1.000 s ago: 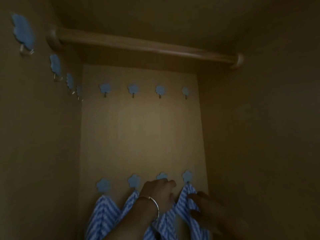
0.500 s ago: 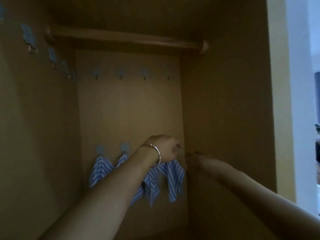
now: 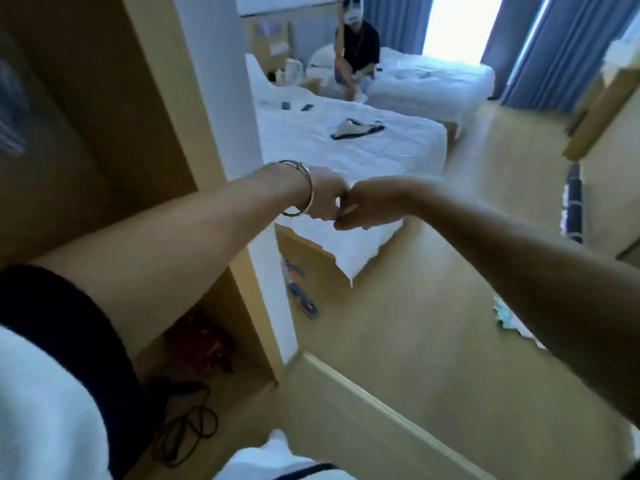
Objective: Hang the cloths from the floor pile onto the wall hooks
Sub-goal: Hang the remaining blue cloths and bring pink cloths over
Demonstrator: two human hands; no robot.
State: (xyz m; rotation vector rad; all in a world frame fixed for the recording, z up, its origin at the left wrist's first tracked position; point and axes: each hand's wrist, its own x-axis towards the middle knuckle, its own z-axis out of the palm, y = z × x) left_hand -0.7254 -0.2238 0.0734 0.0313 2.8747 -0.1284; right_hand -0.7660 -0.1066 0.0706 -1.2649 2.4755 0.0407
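a pale crumpled cloth (image 3: 504, 315) is lying on the floor (image 3: 433, 341), partly hiding behind the right forearm; this is probably the pile. it is looking light, soft and limp, so pinching a corner is seeming best. the left hand (image 3: 323, 199) and right hand (image 3: 367, 206) are touching knuckles out front, both curled, gripping nothing visible.

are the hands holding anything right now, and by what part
Nothing is visibly held. The left hand and the right hand are curled into fists that touch at the fingers, and no cloth shows in either.
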